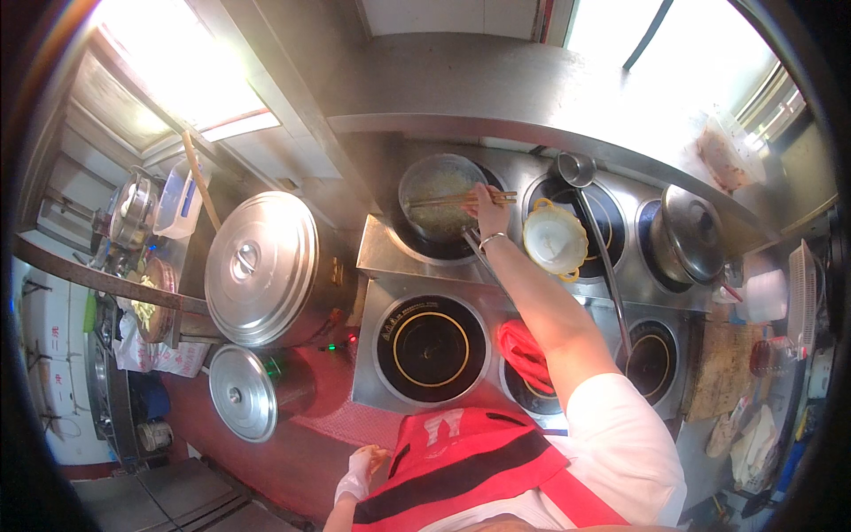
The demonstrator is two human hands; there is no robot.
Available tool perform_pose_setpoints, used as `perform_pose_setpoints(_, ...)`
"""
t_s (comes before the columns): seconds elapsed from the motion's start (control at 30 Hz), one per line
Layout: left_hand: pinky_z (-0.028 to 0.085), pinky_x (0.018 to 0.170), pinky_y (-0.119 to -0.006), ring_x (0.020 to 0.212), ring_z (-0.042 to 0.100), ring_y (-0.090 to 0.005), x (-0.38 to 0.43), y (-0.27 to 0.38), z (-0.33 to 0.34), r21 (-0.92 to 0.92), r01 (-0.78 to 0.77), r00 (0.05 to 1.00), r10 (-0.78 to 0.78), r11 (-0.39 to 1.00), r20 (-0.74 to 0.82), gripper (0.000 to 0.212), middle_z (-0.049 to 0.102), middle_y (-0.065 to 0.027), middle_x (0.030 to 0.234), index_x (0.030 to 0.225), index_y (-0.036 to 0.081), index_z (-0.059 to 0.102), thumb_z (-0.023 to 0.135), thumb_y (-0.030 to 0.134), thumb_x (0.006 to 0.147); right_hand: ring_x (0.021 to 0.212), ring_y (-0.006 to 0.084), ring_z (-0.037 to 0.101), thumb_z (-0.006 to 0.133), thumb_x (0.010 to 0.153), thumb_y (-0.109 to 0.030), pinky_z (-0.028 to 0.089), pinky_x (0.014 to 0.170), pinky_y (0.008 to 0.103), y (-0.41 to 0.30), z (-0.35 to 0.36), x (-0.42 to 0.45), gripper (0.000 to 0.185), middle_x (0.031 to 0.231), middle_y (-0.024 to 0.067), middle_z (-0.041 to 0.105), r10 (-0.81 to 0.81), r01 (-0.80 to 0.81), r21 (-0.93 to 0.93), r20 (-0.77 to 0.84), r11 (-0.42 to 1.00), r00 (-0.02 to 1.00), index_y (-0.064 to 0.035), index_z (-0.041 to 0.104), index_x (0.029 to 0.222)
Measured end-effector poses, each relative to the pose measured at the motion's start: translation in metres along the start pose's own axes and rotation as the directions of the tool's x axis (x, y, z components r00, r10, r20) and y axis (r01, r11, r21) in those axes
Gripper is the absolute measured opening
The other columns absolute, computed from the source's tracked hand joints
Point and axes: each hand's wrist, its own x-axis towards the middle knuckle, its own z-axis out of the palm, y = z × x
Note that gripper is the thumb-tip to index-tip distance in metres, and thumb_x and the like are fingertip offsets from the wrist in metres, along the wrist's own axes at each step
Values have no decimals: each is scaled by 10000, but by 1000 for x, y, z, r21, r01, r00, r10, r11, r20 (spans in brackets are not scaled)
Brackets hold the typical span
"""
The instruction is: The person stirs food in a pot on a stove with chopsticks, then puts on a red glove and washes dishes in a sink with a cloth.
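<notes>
My right hand [490, 211] grips a pair of long wooden chopsticks [442, 199]. Their tips reach into a steaming metal pan [440, 166] with pale bubbling liquid, on the back left induction hob. The pan's handle [480, 245] passes beneath my wrist. Just right of that hand is a white bowl with a yellow scalloped rim and two handles [555, 237]. My left hand [361, 469], in a thin translucent glove, hangs low beside my red apron [459, 459]. Its fingers are too small and partly turned away to show whether they hold anything.
A long-handled ladle [576, 170] lies across the right hobs. Behind it, at far right, stands a lidded pot [688, 233]. Two large lidded stockpots [262, 266] stand left. A red cloth [525, 349] rests on a front hob. Chopped food covers a round board [159, 299].
</notes>
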Motion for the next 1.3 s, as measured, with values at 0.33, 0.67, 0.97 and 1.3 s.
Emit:
perform_pose_setpoints(0.33,552,621,-282,702,665,-187,-20,14,15,-71,-59,998,58,996,-15,186,673,-117,837,1033,23,558,566,114,871,645,212,659,615,903,-217,582,523,300,-10,-13,-10,208,858,106,661,134,-123,150,-68,981,989,-12,604,870)
perform_pose_setpoints(0.67,530,682,-306,771,670,-200,-25,18,19,115,-97,994,103,989,-46,249,682,-113,890,1109,31,538,543,153,892,655,229,669,598,914,-275,564,547,281,-13,-41,-18,239,821,110,651,266,-245,208,-81,947,960,-45,604,852)
perform_pose_setpoints(0.97,511,698,-306,796,654,-188,-28,16,21,34,-91,995,92,995,-36,238,687,-107,931,1107,49,550,546,154,893,627,203,652,605,912,-267,574,561,283,-9,-44,-17,244,804,89,637,264,-244,203,-75,948,962,-44,603,814)
perform_pose_setpoints(1.3,476,539,-209,602,613,-143,-6,-2,-9,-18,-33,977,36,999,208,126,685,-106,835,994,50,568,538,84,876,572,170,633,581,929,-240,531,516,245,-25,-24,-25,218,779,67,632,217,-209,123,-59,970,974,-51,612,824)
